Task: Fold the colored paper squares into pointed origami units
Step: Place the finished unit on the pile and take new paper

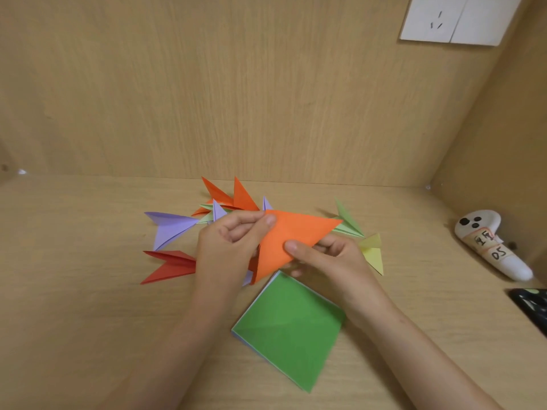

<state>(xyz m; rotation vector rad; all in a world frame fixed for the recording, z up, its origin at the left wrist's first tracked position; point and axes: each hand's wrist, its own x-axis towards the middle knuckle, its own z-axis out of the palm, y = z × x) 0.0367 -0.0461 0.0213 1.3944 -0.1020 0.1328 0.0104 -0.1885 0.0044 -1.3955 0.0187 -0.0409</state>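
Note:
An orange paper (pixel 293 235), folded into a triangle, is held above the desk between both hands. My left hand (pixel 231 247) pinches its upper left corner with thumb and fingers. My right hand (pixel 328 258) pinches its lower edge, thumb on top. Below them a stack of square sheets with a green sheet (pixel 288 327) on top lies on the desk. Finished pointed units lie behind: purple (pixel 170 229), red (pixel 170 266), orange (pixel 236 196), light green (pixel 347 224) and yellow-green (pixel 373 253).
The wooden desk (pixel 88 291) is enclosed by a back wall and a right side wall. A white controller with a label (pixel 491 244) lies at the right. A dark object (pixel 532 306) sits at the right edge. A wall socket (pixel 453 19) is top right.

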